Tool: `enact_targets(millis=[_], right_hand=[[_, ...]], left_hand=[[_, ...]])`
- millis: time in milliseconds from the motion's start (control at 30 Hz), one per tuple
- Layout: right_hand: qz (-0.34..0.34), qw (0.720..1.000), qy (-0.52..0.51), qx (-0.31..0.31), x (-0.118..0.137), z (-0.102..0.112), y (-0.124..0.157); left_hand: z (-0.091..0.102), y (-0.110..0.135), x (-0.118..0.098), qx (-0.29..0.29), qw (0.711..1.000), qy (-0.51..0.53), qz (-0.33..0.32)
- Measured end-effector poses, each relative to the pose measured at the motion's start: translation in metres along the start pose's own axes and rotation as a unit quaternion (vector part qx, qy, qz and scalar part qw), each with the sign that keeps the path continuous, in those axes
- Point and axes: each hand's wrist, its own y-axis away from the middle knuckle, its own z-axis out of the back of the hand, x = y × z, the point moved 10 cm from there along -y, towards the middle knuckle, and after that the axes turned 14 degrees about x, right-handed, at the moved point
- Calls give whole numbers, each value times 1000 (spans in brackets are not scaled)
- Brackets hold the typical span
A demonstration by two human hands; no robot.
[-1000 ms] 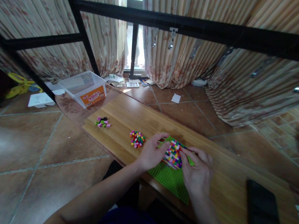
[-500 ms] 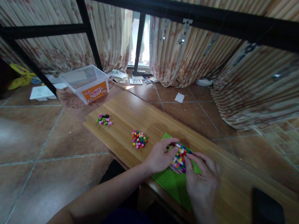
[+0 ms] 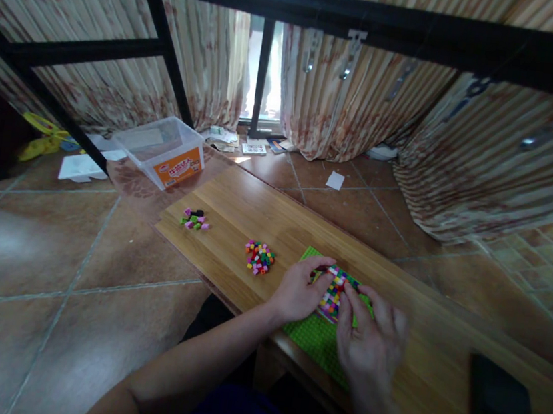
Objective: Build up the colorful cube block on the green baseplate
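A block of small multicoloured building bricks [image 3: 331,300] sits on a green studded baseplate [image 3: 315,339] on the wooden bench. My left hand [image 3: 299,289] grips the block's left side, its thumb on the near face and its fingers curled around the far edge. From the right, my right hand [image 3: 372,333] comes in with thumb and index finger pinched together against the top of the bricks. Red shows at those fingertips, but what they hold is hidden. Left of my hands lies a loose pile of mixed bricks [image 3: 259,259].
Farther left on the wooden bench [image 3: 237,202] is a smaller group of pink, green and black bricks [image 3: 195,219]. A clear plastic box [image 3: 163,146] with an orange label stands at its far end. A black flat object [image 3: 503,413] lies on the right. Black metal bars [image 3: 332,2] cross in front.
My right hand has shifted slightly left over the bricks, its fingertips still at the block. My left hand keeps its hold. The whole view has moved a little.
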Motion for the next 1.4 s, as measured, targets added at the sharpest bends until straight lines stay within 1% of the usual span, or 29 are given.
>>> enact_targets(millis=[133, 300, 467, 567, 600, 667, 767, 800, 867, 933, 967, 1033, 1167, 1233, 1400], right_hand=[[-7, 1000, 15, 7, 1, 0, -1], [11, 999, 43, 19, 5, 0, -4], [24, 997, 54, 42, 9, 0, -7], [31, 998, 41, 38, 11, 4, -7], [34, 998, 32, 29, 12, 7, -7], [37, 999, 12, 1, 12, 16, -3], [22, 998, -33, -45, 7, 31, 10], [14, 997, -51, -54, 5, 34, 16], [5, 995, -83, -56, 3, 36, 29], [2, 993, -107, -51, 4, 33, 40], [0, 992, -117, -50, 6, 31, 45], [-7, 989, -139, -45, 9, 27, 52], [-13, 986, -164, -31, 14, 20, 59], [-12, 986, -164, -27, 15, 17, 63], [-14, 986, -168, -8, 13, 7, 73]], left_hand=[[0, 1, 0, -3, 1000, -10, -2], [0, 0, 2, -1, 1000, -20, 0], [-1, 1, -4, -4, 999, -41, -2], [7, 8, -9, -22, 997, -69, -11], [14, 13, -11, -36, 996, -84, -17], [34, 27, -11, -76, 989, -126, -27], [79, 59, -4, -157, 968, -197, -12], [92, 71, -1, -174, 959, -222, -1], [115, 93, 7, -196, 940, -275, 46], [127, 108, 11, -195, 917, -336, 93], [129, 111, 12, -190, 905, -363, 111], [127, 112, 11, -173, 890, -401, 131], [113, 97, 11, -127, 875, -439, 158], [108, 90, 12, -114, 867, -454, 169], [101, 77, 12, -80, 856, -484, 164]])
